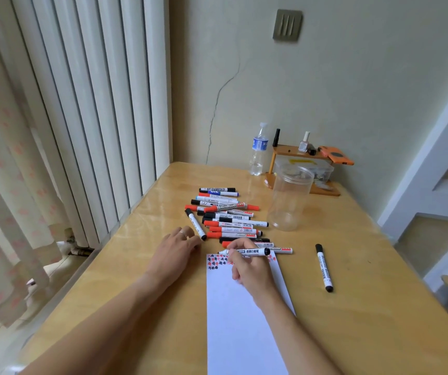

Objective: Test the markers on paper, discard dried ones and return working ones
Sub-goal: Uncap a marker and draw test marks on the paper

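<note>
Paper [244, 320] had approx two rows of red/black test marks at its top edge. Right hand [247, 269] gripped an uncapped marker [247, 251] there; left hand [175, 249] lay relaxed on table [366, 266]. Jar [289, 198] looked empty, pile [227, 217] unsorted: prob. early, most left.

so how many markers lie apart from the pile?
2: one black marker alone right of the paper, one in the right hand's grip over the paper's top edge.

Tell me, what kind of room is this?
Probably a lived-in home room: a wooden table sits in a corner beside a white ribbed radiator and a patterned pale curtain.
</note>
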Motion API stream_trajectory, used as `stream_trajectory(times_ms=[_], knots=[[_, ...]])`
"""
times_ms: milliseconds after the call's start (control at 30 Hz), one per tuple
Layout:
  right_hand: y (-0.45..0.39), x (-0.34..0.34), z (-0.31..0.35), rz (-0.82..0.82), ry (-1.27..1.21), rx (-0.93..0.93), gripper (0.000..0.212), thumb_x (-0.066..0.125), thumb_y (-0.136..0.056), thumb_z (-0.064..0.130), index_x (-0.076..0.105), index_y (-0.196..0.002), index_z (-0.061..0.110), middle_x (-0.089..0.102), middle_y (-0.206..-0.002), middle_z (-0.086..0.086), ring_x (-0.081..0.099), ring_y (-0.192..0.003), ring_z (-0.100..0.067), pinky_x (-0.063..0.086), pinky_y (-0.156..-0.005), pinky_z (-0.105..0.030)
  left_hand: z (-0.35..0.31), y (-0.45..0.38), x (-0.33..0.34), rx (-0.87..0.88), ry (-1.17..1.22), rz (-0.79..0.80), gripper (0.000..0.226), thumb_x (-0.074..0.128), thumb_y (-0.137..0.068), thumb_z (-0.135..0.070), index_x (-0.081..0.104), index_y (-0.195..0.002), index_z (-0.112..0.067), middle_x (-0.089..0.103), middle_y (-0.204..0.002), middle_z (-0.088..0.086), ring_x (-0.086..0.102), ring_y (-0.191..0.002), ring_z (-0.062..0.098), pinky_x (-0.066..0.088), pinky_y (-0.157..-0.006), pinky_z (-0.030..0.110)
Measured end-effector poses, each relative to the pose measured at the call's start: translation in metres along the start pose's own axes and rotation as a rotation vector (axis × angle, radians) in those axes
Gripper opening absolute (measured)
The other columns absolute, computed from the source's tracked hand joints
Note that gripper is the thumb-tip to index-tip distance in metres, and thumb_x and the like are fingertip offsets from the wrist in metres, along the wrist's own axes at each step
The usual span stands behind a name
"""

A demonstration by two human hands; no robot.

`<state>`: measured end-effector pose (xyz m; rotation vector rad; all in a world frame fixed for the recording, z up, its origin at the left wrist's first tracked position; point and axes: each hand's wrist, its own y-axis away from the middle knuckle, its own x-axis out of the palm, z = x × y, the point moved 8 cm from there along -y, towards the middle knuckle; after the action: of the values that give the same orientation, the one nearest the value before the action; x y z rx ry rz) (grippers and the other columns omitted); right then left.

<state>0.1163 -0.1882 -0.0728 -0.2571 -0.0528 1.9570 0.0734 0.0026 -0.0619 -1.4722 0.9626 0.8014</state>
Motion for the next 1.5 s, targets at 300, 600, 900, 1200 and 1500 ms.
stream_trajectory(times_ms=[300,600,900,1200,1500], knots=[[-0.002,0.000,-0.006,0.022,-0.006,0.024,0.007,0.058,-0.086,0.031,0.064,-0.086,0.027,0.058,-0.072,-0.003,0.049,-0.053,-0.018,0.037,-0.050,-0.023,0.005,0.010,-0.008,-0.018,0.138,-0.158,0.008,0.057,-0.103,-0.024,0.060,-0.097,-0.029,0.055,-0.132,-0.001,0.051,-0.119,0.021,0.038,-0.099,0.036],[0.000,0.001,0.002,0.038,-0.111,-0.039,0.018,0.066,-0.087,0.024,0.056,-0.092,0.010,0.068,-0.074,-0.009,0.049,-0.050,-0.020,0.037,-0.049,-0.023,-0.004,0.019,-0.009,0.029,0.428,-0.053,0.040,0.081,-0.088,-0.028,0.043,-0.100,-0.036,0.053,-0.097,-0.015,0.053,-0.078,0.008,0.044,-0.070,0.018],[0.005,0.007,0.013,0.107,-0.087,-0.094,0.017,0.072,-0.088,0.022,0.062,-0.093,0.010,0.058,-0.060,0.008,0.049,-0.055,-0.017,0.041,-0.052,-0.022,-0.012,0.020,-0.009,0.123,0.381,-0.092,0.029,0.080,-0.087,-0.033,0.056,-0.101,-0.025,0.063,-0.094,-0.012,0.060,-0.077,0.012,0.051,-0.067,0.029],[0.006,0.012,0.011,0.158,-0.053,-0.069,0.013,0.076,-0.087,0.023,0.066,-0.093,0.017,0.061,-0.067,-0.002,0.052,-0.058,-0.020,0.041,-0.053,-0.024,-0.020,0.021,-0.011,0.186,0.404,-0.090,0.026,0.077,-0.089,-0.034,0.057,-0.102,-0.024,0.064,-0.094,-0.009,0.060,-0.081,0.012,0.051,-0.070,0.030],[0.004,-0.001,0.012,0.055,-0.120,-0.042,0.024,0.068,-0.090,0.038,0.067,-0.107,0.021,0.067,-0.084,-0.010,0.056,-0.063,-0.019,0.042,-0.057,-0.026,-0.019,0.019,-0.018,0.177,0.432,-0.146,0.015,0.069,-0.096,-0.030,0.064,-0.107,-0.021,0.063,-0.098,-0.007,0.063,-0.086,0.011,0.054,-0.075,0.033]])
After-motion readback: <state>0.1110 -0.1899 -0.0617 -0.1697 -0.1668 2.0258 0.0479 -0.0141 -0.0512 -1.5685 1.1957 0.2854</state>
